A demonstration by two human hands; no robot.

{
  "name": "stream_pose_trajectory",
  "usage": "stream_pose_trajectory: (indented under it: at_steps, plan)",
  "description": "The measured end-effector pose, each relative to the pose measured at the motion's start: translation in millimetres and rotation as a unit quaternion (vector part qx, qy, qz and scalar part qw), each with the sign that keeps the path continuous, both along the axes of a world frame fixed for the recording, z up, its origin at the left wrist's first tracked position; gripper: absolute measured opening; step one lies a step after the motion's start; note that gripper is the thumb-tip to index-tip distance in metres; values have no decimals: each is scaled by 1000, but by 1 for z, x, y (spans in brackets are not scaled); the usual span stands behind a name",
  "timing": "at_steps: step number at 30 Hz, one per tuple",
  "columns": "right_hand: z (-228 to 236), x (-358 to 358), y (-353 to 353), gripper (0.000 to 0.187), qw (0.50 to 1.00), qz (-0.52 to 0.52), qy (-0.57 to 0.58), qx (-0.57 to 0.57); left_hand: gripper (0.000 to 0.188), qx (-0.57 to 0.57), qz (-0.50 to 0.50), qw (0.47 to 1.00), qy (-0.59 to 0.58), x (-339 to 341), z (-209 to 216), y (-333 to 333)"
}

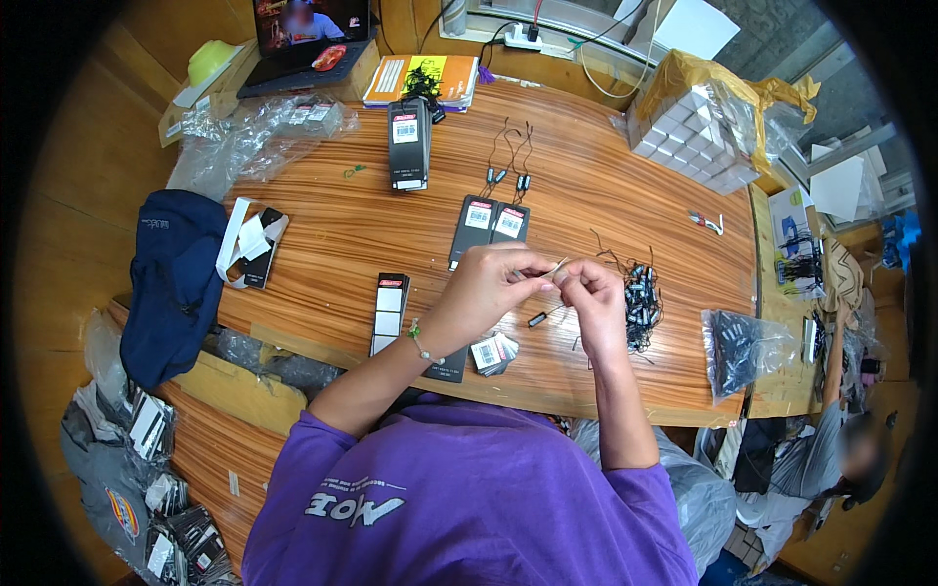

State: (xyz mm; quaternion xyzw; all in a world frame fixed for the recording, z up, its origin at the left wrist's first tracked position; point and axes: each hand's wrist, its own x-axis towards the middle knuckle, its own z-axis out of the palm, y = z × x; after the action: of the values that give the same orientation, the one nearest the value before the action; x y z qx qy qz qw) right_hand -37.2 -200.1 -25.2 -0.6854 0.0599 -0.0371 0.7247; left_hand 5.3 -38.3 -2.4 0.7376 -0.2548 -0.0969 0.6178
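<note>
My left hand [493,281] and my right hand [594,293] meet over the table, fingertips pinched close together. Between them shows a thin, pale sliver [555,268], too small to name. Just below the fingers is a black seal [537,319] on a cord; whether it hangs from my right hand or lies on the table I cannot tell. Right of my right hand lies a heap of black string seals [641,305]. Beyond my left hand, two dark hang tags [473,234] with label stickers lie side by side. Small white labels [493,354] are stacked beneath my wrists.
A stack of dark tags [408,161] stands farther back, and a strip of blank-labelled tags [388,314] lies left of my forearm. Small red-handled snippers [705,223], a bag of black pieces [745,352] and a box of white packets [689,137] are on the right. Another person sits at far right.
</note>
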Motion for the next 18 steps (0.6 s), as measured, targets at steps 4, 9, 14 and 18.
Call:
stream_pose_trajectory:
  at_steps: [4, 9, 14, 18]
  plan:
    - [16, -4, 11, 7, 904, -47, -167, -391, 19, -7, 13, 1000, -8, -1, -5, 1]
    - [5, -3, -1, 6, 998, 4, 18, 59, 18, 1, 0, 999, -33, 0, -2, 1]
    - [-2, -8, 5, 7, 968, -7, 68, 240, 19, -1, 8, 997, -81, -2, -4, 0]
    - [14, -16, 13, 9, 947, -72, -141, -281, 18, -8, -8, 998, -57, -3, 1, 4]
